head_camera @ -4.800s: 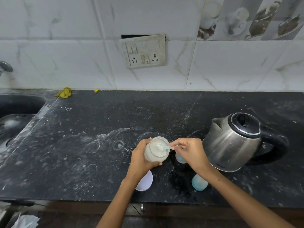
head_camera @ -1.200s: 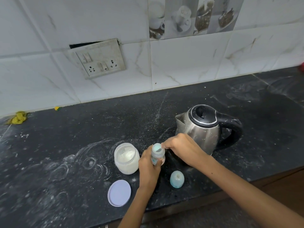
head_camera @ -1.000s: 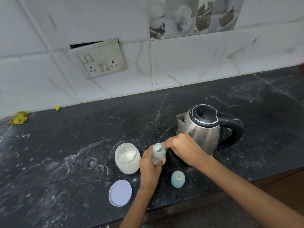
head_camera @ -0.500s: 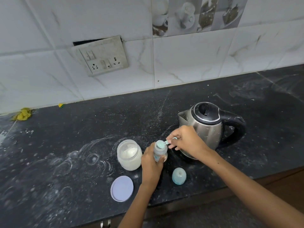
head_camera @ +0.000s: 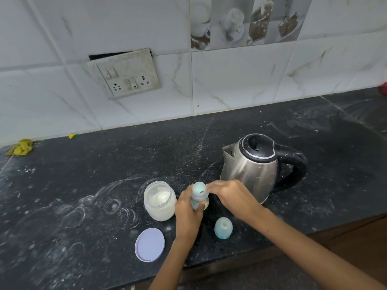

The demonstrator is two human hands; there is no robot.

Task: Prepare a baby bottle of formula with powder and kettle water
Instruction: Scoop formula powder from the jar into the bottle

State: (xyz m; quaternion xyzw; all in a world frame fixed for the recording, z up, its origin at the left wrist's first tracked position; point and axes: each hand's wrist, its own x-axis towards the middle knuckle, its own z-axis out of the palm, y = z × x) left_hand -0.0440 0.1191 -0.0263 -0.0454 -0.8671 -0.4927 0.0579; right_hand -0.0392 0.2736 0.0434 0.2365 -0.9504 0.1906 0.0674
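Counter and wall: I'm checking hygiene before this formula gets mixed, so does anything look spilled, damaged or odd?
Yes. White powder is smeared in rings across the black counter left of the open powder jar. The socket plate on the tiled wall hangs askew, grimy, with a dark gap above it. A yellow crumpled scrap lies at the counter's back left.

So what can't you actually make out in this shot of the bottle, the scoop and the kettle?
Head view only:
- Scoop: just a sliver shows at the bottle mouth; the right hand hides the rest.
- Bottle's lower half and fill level: covered by the left hand.
- Kettle water level: lid closed, steel wall opaque.
- Red thing at the right edge: cut off by the frame.
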